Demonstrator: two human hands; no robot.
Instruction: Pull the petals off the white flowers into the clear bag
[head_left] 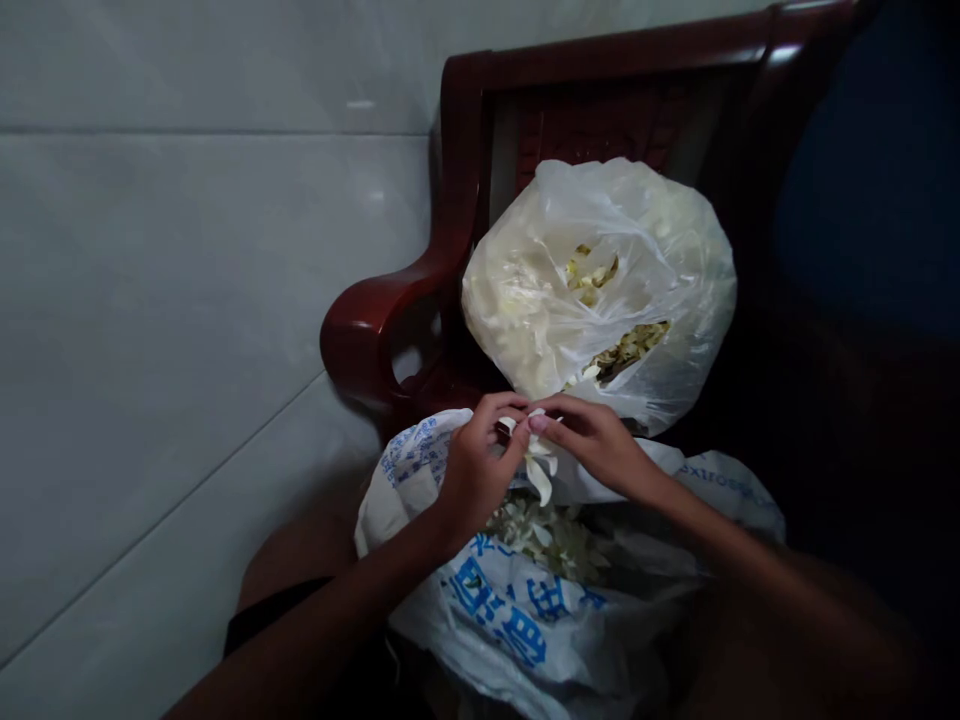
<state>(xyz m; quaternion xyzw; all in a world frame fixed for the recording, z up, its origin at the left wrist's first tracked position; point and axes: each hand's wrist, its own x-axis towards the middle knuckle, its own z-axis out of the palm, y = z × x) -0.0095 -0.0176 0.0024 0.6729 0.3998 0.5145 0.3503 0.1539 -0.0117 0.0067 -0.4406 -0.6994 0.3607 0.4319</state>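
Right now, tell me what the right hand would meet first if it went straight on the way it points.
The right hand would most likely meet the left hand first: that lies just ahead, at the white flower. Whether the two already touch is hard to tell.

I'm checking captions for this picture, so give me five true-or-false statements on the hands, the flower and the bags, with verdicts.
1. The left hand and right hand both touch a white flower. True.
2. The nearer bag holds pale petals. True.
3. Its printing is red. False: it is blue.
4. The translucent bag hides part of the wooden backrest. True.
5. The right hand is inside the translucent bag. False: it is outside, at the flower.
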